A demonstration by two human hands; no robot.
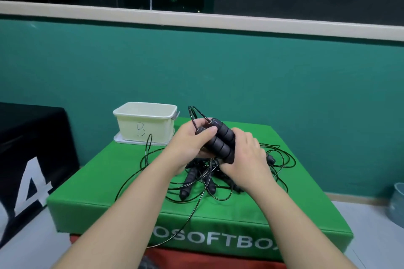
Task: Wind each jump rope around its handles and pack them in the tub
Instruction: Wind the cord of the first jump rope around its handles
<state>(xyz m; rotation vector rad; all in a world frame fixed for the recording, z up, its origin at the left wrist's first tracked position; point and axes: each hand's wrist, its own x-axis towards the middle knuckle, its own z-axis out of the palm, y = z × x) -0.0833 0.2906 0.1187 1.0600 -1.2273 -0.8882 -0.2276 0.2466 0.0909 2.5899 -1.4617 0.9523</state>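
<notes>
both the left hand [188,142] and right hand [247,155] grip the paired handles [220,140] between them.

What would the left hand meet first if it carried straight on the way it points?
Probably nothing on the mat: the left hand, gripping the paired handles, points up-right, past the tub, toward the green wall. Depth is unclear.

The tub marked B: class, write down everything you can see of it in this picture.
The tub is a small, cream-white, rectangular container that looks like plastic, with rounded corners and a rolled rim. A hand-drawn letter B is on its near wall. It stands upright and open on a flat white piece that looks like its lid, at the far left corner of the green soft box. A greyish clip sticks out at its right rim. No rope can be seen inside from this angle. Neither hand touches it; a rope loop rises in front of it.
</notes>
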